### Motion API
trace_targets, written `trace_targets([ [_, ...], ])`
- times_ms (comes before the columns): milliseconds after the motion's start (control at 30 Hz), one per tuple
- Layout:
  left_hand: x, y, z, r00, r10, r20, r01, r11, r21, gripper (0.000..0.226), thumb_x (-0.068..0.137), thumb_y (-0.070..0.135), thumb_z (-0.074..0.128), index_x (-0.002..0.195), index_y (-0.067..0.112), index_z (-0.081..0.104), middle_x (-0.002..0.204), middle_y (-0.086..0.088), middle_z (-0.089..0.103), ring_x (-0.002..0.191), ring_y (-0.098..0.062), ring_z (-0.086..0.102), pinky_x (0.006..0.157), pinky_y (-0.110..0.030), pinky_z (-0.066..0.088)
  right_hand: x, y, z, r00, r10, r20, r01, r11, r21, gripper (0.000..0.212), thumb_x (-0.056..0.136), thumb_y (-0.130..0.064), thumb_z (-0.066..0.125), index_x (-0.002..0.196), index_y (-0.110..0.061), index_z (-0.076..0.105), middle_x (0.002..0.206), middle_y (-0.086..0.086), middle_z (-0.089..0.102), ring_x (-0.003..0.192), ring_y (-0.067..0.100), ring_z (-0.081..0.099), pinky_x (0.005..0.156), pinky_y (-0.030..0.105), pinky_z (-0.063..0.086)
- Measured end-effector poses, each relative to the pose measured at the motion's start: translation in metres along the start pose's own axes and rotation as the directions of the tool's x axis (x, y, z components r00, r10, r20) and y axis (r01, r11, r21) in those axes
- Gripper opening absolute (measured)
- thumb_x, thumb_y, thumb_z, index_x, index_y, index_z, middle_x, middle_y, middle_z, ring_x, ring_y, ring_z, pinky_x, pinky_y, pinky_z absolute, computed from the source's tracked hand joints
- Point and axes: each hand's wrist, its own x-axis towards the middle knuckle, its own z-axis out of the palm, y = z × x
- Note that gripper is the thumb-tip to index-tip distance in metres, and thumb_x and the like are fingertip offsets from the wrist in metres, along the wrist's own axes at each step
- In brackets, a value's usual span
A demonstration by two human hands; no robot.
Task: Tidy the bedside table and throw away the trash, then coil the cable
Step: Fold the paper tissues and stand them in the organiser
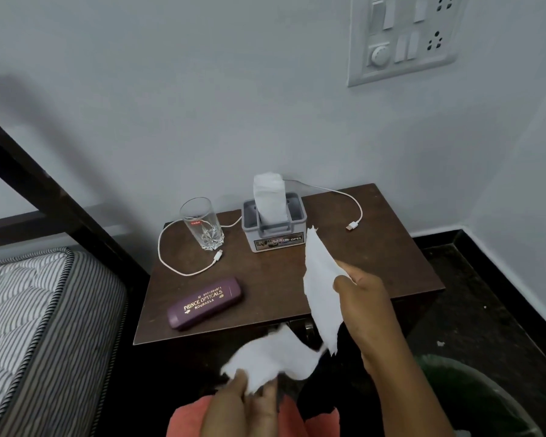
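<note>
Pinching tissue scrap (320,291) in right hand (360,294), second scrap (275,357) in left hand (249,402), hands apart. Held clear of bedside table (265,272), presumably trash for green bin (473,392).

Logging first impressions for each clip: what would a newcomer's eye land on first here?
In the foreground the left hand and right hand each pinch ragged white tissue in front of the bedside table. On it, an uncoiled white cable snakes behind a glass and a grey tissue holder; a purple spectacle case lies front left.
</note>
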Motion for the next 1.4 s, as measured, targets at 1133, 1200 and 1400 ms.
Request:
trace_targets([
  [1133,-0.090,0.075,0.044,0.675,0.117,0.729,-0.375,0.905,0.202,0.032,0.096,0.004,0.039,0.114,0.009,0.064,0.110,-0.016,0.070,0.107,-0.029,0.064,0.099,-0.040,0.043,-0.024,0.004,0.061,0.894,-0.302,0.332,0.446,0.679,-0.583,0.044,0.098,-0.021,0.033,0.142,-0.021,0.032,0.145,0.006,0.043,0.124,0.023,0.050,0.096,0.031,0.043],
  [1200,-0.091,0.076,0.044,0.677,0.120,0.726,-0.381,0.901,0.207,0.031,0.095,0.002,0.039,0.111,0.008,0.066,0.110,-0.015,0.070,0.103,-0.027,0.064,0.099,-0.038,0.044,-0.025,0.005,0.060,0.884,-0.319,0.340,0.464,0.675,-0.573,0.044,0.098,-0.020,0.034,0.141,-0.021,0.035,0.143,0.005,0.046,0.122,0.022,0.051,0.096,0.031,0.043],
  [1400,-0.086,0.076,0.044,0.663,0.054,0.747,-0.321,0.922,0.219,0.029,0.094,0.005,0.044,0.102,0.014,0.070,0.076,-0.003,0.074,0.062,-0.009,0.066,0.059,-0.021,0.049,-0.028,0.000,0.056,0.869,-0.337,0.363,0.493,0.657,-0.570,0.038,0.097,-0.020,0.032,0.134,-0.023,0.040,0.130,0.005,0.055,0.112,0.026,0.056,0.088,0.036,0.047],
])
